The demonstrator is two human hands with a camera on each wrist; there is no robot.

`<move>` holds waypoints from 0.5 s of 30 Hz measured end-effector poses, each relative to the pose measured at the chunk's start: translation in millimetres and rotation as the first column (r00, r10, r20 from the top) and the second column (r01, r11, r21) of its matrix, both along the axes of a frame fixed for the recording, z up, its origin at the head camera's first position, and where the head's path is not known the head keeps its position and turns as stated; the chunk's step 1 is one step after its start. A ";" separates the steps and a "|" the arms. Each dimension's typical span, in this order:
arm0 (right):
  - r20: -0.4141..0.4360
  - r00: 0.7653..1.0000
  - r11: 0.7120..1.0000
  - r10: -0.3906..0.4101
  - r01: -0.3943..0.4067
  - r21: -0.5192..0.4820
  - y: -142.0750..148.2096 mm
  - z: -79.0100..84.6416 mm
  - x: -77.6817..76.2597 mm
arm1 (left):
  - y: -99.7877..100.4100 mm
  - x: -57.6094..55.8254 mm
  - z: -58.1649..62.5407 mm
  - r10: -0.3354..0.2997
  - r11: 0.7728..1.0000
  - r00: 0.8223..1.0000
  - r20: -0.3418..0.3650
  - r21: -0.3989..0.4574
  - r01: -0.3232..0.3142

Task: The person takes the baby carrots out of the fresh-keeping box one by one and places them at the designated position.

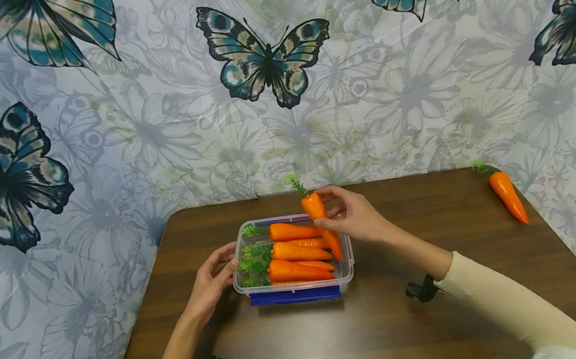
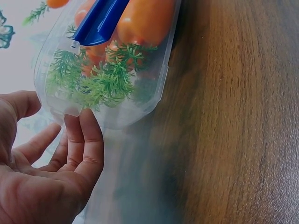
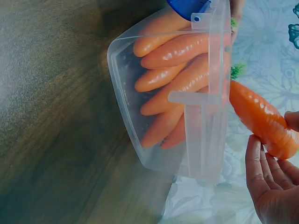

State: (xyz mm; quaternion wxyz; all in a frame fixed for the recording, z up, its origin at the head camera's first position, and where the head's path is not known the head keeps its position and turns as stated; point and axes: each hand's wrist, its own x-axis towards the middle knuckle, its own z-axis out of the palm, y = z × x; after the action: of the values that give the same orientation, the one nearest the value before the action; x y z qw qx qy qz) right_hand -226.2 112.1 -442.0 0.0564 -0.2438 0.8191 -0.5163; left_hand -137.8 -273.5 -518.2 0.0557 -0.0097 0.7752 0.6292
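A clear plastic container (image 1: 258,290) with blue clips (image 1: 296,295) holds several orange carrots (image 1: 298,252), laid side by side with leafy green tops to the left. My right hand (image 1: 353,213) pinches another carrot (image 1: 315,207) between thumb and fingers, over the container's right side. This carrot is tilted, green top up and tip down; the right wrist view shows the same carrot (image 3: 259,114) above the rim. At the container's left end is my left hand (image 1: 216,279), its fingertips touching the wall and its thumb by the rim (image 2: 39,88).
One more carrot (image 1: 507,197) lies near the right edge of the brown wooden table (image 1: 417,330). Behind the table hangs a pale floral cloth (image 1: 416,88) printed with butterflies. Dark bands (image 1: 421,289) circle both wrists.
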 end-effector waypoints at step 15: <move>0.022 0.996 0.997 -0.081 0.081 -0.012 36.6 3.2 -1.8 | 0.2 1.0 1.2 0.000 1.000 1.000 -0.002 -0.022 0.000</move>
State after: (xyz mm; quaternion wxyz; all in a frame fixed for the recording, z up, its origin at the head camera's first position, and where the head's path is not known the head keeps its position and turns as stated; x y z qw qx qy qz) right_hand -228.0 148.7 -438.8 0.0426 -0.2052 0.8242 -0.5260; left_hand -136.8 -273.3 -517.0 0.0549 -0.0096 0.7822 0.6206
